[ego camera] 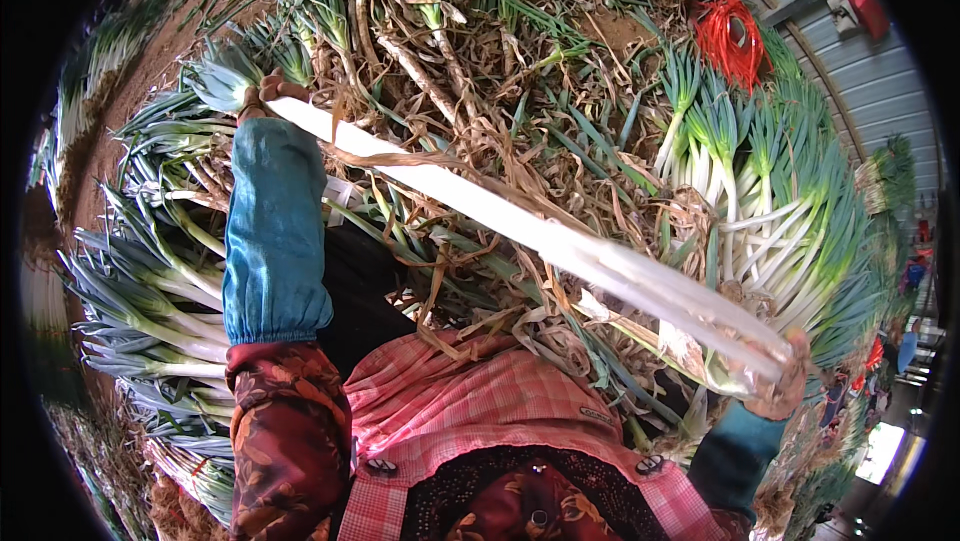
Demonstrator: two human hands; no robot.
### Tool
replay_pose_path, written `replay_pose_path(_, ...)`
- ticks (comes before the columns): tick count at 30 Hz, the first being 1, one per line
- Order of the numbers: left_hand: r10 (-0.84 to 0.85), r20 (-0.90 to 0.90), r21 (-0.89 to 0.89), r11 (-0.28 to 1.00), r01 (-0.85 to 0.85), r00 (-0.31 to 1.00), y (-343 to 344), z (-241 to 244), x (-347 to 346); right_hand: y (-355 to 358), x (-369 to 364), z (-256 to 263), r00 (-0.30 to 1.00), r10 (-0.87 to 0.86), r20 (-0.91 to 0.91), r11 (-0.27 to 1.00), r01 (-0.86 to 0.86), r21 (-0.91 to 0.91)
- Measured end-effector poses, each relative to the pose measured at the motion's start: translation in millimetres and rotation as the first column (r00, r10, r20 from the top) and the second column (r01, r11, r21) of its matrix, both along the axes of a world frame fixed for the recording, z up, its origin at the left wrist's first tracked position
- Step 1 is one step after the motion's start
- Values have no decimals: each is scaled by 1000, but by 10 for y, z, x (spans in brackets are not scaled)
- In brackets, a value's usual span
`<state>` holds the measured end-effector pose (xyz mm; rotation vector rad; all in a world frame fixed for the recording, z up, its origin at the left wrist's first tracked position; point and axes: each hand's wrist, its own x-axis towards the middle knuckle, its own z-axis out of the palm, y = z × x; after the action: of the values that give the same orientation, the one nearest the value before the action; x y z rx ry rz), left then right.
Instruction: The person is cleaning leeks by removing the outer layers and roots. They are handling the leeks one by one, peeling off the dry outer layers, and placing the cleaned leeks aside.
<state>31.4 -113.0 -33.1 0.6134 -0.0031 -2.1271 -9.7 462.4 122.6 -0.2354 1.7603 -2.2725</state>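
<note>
Between my two hands a long leek-like green onion stretches slantwise, its white stem bright and its green leaves at the upper left. My left hand grips it where stem meets leaves. At the lower right, my right hand is blurred and closed on pale layers at the other end; whether these are peeled from the stem cannot be told. Brown dry leaf sheaths hang along the stem. Beneath it lies a heap of green onions with withered leaves.
Clean white-stemmed green onions lie in a row at the right, with red ties above them. More green onions are piled at the left. A corrugated metal wall stands at the upper right.
</note>
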Motion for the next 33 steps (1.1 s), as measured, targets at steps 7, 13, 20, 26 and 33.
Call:
replay_pose_path(7, 86, 36, 6, 996, -86, 996, -111, -130, 240, 67, 208, 218, 870, 492, 31, 840, -484, 245)
replay_pose_path(13, 121, -33, -87, 988, -124, 992, -190, -67, 249, 202, -120, 223, 799, 601, -23, 296, -196, 935)
replay_pose_path(20, -129, -338, -306, 952, 21, 932, 292, 267, 25, -1132, -582, -198, 642, 679, -356, 426, 51, 903)
replay_pose_path(26, -323, -446, -356, 920, 165, 835, 834, 646, -180, -2331, -283, -683, 579, 652, -490, 696, -199, 690)
replay_pose_path(33, -550, -507, -504, 814, 289, 664, 1174, 639, -406, -2738, -233, -556, 646, 569, -509, 754, -162, 637)
